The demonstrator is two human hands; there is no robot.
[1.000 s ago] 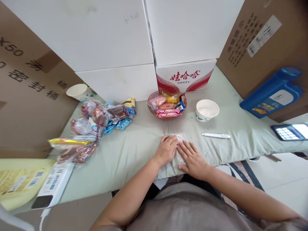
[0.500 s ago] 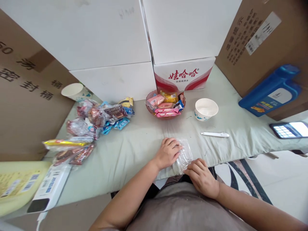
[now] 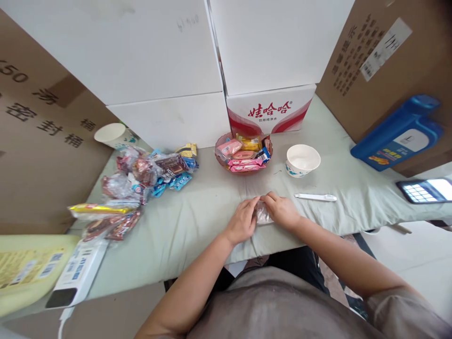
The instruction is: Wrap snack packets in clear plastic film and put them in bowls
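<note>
Two white cartons (image 3: 148, 56) and brown cardboard boxes (image 3: 38, 141) wall in the bench at the back and sides; a pale green cloth (image 3: 197, 207) covers the work surface. At right a blue jug (image 3: 397, 134) lies on its side, with a lit phone (image 3: 425, 189) near it at the cloth's edge. At left sits a loose heap of wrapped snacks (image 3: 141, 176), a paper cup (image 3: 111, 134) behind it. At centre back a pink dish (image 3: 243, 153) holds more wrapped snacks, a white paper bowl (image 3: 302, 160) just beside it, a white pen-like tool (image 3: 315, 197) in front of that.

Both hands meet on a small clear plastic bag (image 3: 263, 215) lying on the cloth near the front edge. The left hand (image 3: 243, 221) and right hand (image 3: 282, 211) have fingers curled inward, tips pinching the bag's far edge between them; whether the mouth is parted cannot be told.

Assessment: the film is thin and slippery. Grip is best kept at the rim, each hand on one layer, bag low over the cloth, pull gentle and even to avoid tearing.
</note>
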